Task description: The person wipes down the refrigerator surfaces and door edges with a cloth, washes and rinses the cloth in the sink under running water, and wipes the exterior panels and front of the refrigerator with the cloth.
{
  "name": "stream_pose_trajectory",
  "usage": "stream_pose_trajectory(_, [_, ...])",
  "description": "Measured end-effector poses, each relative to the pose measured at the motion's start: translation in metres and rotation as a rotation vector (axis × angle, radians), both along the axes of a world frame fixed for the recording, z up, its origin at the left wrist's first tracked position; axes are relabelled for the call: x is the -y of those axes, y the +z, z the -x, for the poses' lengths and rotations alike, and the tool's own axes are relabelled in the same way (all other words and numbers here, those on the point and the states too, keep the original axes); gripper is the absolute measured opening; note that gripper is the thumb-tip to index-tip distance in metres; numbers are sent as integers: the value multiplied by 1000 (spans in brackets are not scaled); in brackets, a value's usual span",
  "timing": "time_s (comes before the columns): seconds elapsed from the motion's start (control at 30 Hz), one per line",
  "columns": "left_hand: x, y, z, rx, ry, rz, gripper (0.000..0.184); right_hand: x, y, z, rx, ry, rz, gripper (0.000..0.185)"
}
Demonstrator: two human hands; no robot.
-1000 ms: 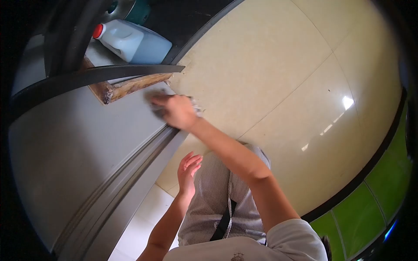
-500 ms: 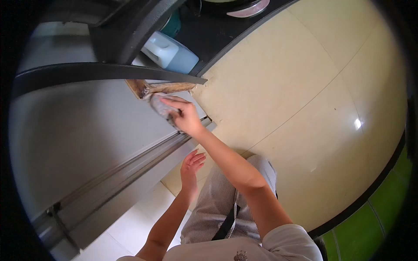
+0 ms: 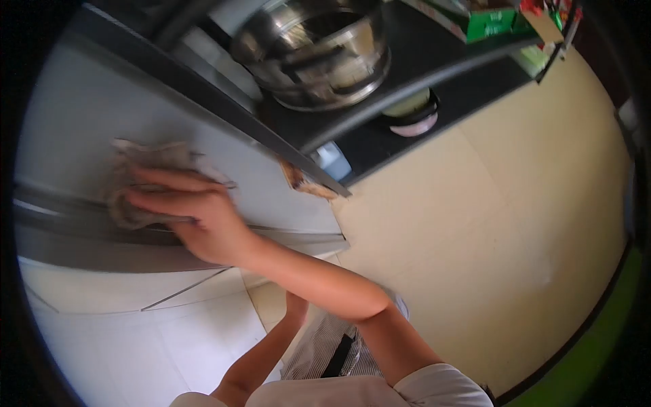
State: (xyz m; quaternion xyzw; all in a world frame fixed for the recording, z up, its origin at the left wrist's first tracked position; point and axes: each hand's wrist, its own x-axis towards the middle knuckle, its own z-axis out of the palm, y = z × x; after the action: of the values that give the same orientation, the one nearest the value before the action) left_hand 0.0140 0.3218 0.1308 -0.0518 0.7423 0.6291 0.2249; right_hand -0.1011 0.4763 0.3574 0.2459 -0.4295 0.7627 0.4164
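Observation:
My right hand (image 3: 207, 220) is closed on a crumpled greyish rag (image 3: 159, 154) with a faint pattern. The fingers press the rag against a smooth grey panel (image 3: 74, 115), near the dark groove that runs along its lower edge. Motion blurs the rag and the fingertips slightly. My left hand (image 3: 296, 307) is low, in front of my striped trousers, holding nothing that I can see. The right forearm hides its fingers.
A dark rack (image 3: 413, 54) stands past the panel's edge, with a steel pot (image 3: 319, 61) on top. Lower down are a bluish plastic jug (image 3: 332, 161) and bowls (image 3: 410, 112). A green box (image 3: 489, 24) sits farther along. A worn wooden block (image 3: 308, 182) lies by the tiled floor (image 3: 475, 237).
My right hand has moved left with the rag, from the wooden block onto the grey panel. The view has shifted, bringing the pot and green box into sight. My left hand's fingers are now covered.

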Motion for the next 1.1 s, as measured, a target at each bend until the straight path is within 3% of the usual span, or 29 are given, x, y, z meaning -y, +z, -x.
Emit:
stream_pose_trajectory(0.07, [-4, 30, 2, -51, -37, -84, 30, 3, -23, 5, 44, 1, -2, 56])
stream_pose_trajectory(0.13, [4, 48, 16, -125, -171, -260, 29, -3, -65, 7, 263, -71, -66, 55])
stream_pose_trajectory(0.2, [2, 90, 18, -284, -193, -109, 24, -4, -124, 13, 503, -107, -88, 53])
stream_pose_trajectory(0.27, [8, 116, 20, -503, -249, 57, 23, -6, -142, 10, 698, -109, -119, 50])
stream_pose_trajectory(0.37, [19, 146, 22, -740, -152, 82, 22, -7, -94, 9, 696, -149, -202, 48])
stream_pose_trajectory(0.47, [38, 157, 34, -857, -66, 65, 22, 0, 7, -15, 538, -162, -170, 47])
stream_pose_trajectory(0.53, [61, 166, 43, -922, -7, 47, 22, 16, 51, -40, 405, -316, -234, 50])
stream_pose_trajectory(0.6, [91, 191, 44, -1009, 45, 27, 20, 44, 58, -60, 295, -565, -242, 51])
stream_pose_trajectory(0.7, [168, 221, 47, -1247, 275, 68, 17, 88, 45, -73, 483, -853, 1, 51])
stream_pose_trajectory(0.8, [262, 245, 53, -1354, 460, 234, 34, 131, 47, -91, 303, -1007, 77, 46])
stream_pose_trajectory(0.87, [297, 253, 60, -1353, 626, 331, 54, 155, 43, -96, 355, -1240, -101, 44])
stream_pose_trajectory(0.9, [318, 250, 64, -1337, 704, 377, 65, 164, 24, -87, 200, -1147, -287, 42])
stream_pose_trajectory(0.93, [337, 246, 71, -1291, 724, 359, 72, 182, 33, -78, 66, -1415, -707, 36])
stream_pose_trajectory(1.03, [392, 212, 107, -1176, 787, 300, 93, 205, 14, -46, -36, -1654, -693, 29])
stream_pose_trajectory(1.1, [397, 189, 121, -1036, 714, 115, 97, 194, 22, -41, -67, -1753, -697, 29])
